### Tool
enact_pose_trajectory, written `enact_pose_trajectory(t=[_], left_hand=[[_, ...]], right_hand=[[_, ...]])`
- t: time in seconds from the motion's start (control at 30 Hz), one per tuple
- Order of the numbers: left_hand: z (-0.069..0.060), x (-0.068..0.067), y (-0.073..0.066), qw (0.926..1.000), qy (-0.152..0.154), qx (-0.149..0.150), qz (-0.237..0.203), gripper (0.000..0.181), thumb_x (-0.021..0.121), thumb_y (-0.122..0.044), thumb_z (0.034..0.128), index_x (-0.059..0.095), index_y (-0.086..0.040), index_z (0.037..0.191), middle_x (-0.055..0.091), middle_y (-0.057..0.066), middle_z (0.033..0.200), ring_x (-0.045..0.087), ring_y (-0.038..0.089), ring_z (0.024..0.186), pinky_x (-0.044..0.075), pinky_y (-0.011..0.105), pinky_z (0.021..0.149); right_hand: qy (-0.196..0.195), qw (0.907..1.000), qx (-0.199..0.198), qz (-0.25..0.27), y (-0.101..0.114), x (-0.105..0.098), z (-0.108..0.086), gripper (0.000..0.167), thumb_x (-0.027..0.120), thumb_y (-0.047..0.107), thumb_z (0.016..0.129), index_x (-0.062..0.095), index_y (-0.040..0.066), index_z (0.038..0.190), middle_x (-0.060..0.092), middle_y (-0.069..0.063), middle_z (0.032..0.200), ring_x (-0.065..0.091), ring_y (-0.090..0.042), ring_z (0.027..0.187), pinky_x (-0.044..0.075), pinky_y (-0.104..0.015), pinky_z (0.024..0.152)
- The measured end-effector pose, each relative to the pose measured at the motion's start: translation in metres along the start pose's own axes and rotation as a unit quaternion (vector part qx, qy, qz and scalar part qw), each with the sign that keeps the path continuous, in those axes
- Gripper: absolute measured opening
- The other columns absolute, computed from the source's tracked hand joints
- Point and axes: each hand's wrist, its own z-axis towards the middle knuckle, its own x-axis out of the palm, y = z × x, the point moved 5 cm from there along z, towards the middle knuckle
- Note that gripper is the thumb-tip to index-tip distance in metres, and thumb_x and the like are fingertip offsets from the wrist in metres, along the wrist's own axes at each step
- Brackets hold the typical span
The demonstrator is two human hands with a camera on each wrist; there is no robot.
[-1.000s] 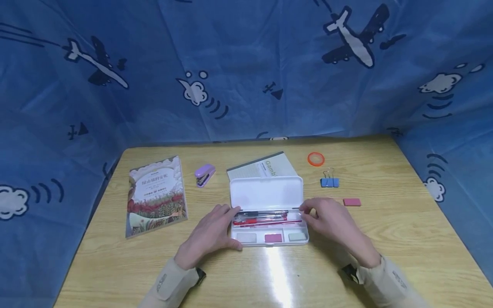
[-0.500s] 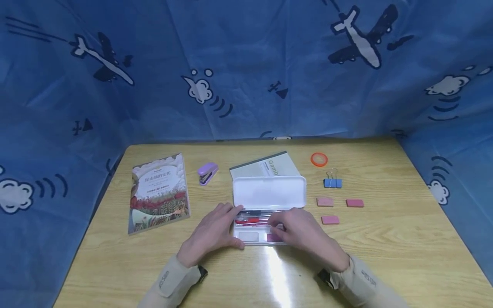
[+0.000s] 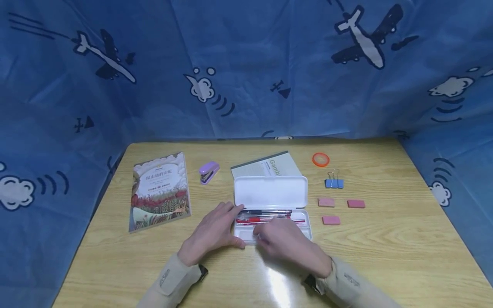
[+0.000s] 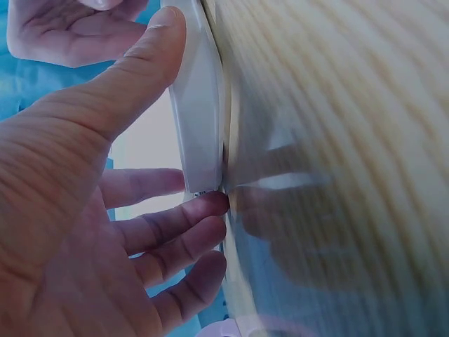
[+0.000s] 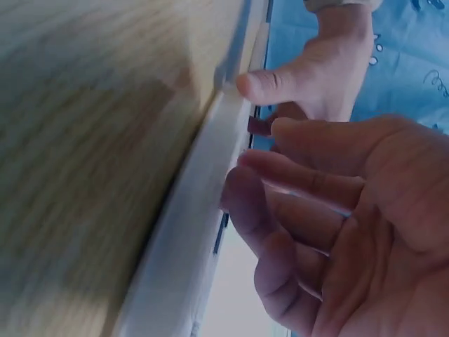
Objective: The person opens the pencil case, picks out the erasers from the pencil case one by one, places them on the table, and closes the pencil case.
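Note:
A white pencil case (image 3: 271, 191) lies with its lid up, several pens (image 3: 265, 212) in its long tray. My left hand (image 3: 215, 229) holds the case's left end, the thumb along its front edge (image 4: 200, 105) and the fingers round the side. Over the front compartments is my right hand (image 3: 286, 241), its fingertips pointing down and left. In the right wrist view, a small reddish block, seemingly an eraser (image 5: 258, 126), shows at the tips of its thumb and forefinger. A pale eraser (image 3: 246, 235) sits in the left compartment. The right hand hides the middle compartment.
Three pink erasers (image 3: 331, 220) lie right of the case. Behind them are a blue binder clip (image 3: 334, 183) and an orange ring (image 3: 320, 159). A notebook (image 3: 265, 164) lies behind the lid. Leftward are a purple stapler (image 3: 209, 172) and a book (image 3: 159, 192).
My right hand has moved left from the case's right edge to its front compartments, uncovering two pink erasers on the table. The left hand stays on the case. The view has shifted slightly.

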Motion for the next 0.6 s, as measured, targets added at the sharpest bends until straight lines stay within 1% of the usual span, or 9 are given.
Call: enact_pose_trajectory(t=[0.07, 0.27, 0.43, 0.53, 0.6], left_hand=[[-0.0001, -0.0004, -0.0002, 1.0, -0.001, 0.0, -0.001, 0.109, 0.088, -0.06, 0.0623, 0.049, -0.009, 0.15, 0.059, 0.005, 0.124, 0.053, 0.018, 0.108, 0.052, 0.037, 0.095], [-0.0007, -0.0011, -0.0005, 1.0, -0.006, 0.003, -0.004, 0.109, 0.089, -0.06, 0.0614, 0.049, -0.009, 0.149, 0.06, 0.006, 0.124, 0.053, 0.019, 0.107, 0.052, 0.037, 0.094], [-0.0009, -0.0011, -0.0008, 1.0, -0.008, 0.005, -0.002, 0.109, 0.089, -0.06, 0.0606, 0.05, -0.009, 0.148, 0.06, 0.005, 0.123, 0.053, 0.018, 0.106, 0.052, 0.037, 0.093], [-0.0006, -0.001, -0.001, 1.0, -0.008, 0.005, 0.0, 0.108, 0.089, -0.06, 0.0605, 0.05, -0.009, 0.148, 0.06, 0.005, 0.122, 0.053, 0.018, 0.105, 0.052, 0.037, 0.092], [-0.0004, -0.0009, -0.001, 0.9999, -0.01, 0.006, 0.002, 0.108, 0.089, -0.06, 0.0604, 0.05, -0.009, 0.148, 0.06, 0.005, 0.122, 0.053, 0.018, 0.105, 0.053, 0.036, 0.091]], right_hand=[[0.003, 0.9999, -0.001, -0.011, 0.0023, 0.0023, 0.0013, 0.009, 0.068, 0.012, 0.084, 0.075, 0.017, 0.086, 0.056, 0.009, 0.061, 0.042, -0.007, 0.052, 0.034, -0.021, 0.046], [0.004, 0.9998, 0.013, -0.015, 0.0047, 0.0049, 0.0046, 0.013, 0.07, 0.012, 0.085, 0.077, 0.017, 0.094, 0.062, 0.008, 0.067, 0.045, -0.007, 0.056, 0.034, -0.021, 0.047], [0.01, 0.9995, 0.023, -0.019, 0.0045, 0.0068, 0.0079, 0.014, 0.069, 0.008, 0.084, 0.077, 0.016, 0.093, 0.057, 0.008, 0.064, 0.044, -0.008, 0.056, 0.034, -0.022, 0.046], [0.0, 0.9994, 0.028, -0.018, 0.0039, 0.0072, 0.0094, 0.017, 0.068, 0.004, 0.083, 0.076, 0.016, 0.091, 0.057, 0.008, 0.063, 0.044, -0.009, 0.056, 0.034, -0.021, 0.046], [-0.006, 0.9994, 0.031, -0.014, 0.0041, 0.0069, 0.0106, 0.018, 0.068, 0.002, 0.082, 0.076, 0.015, 0.091, 0.059, 0.008, 0.066, 0.045, -0.008, 0.057, 0.035, -0.021, 0.047]])
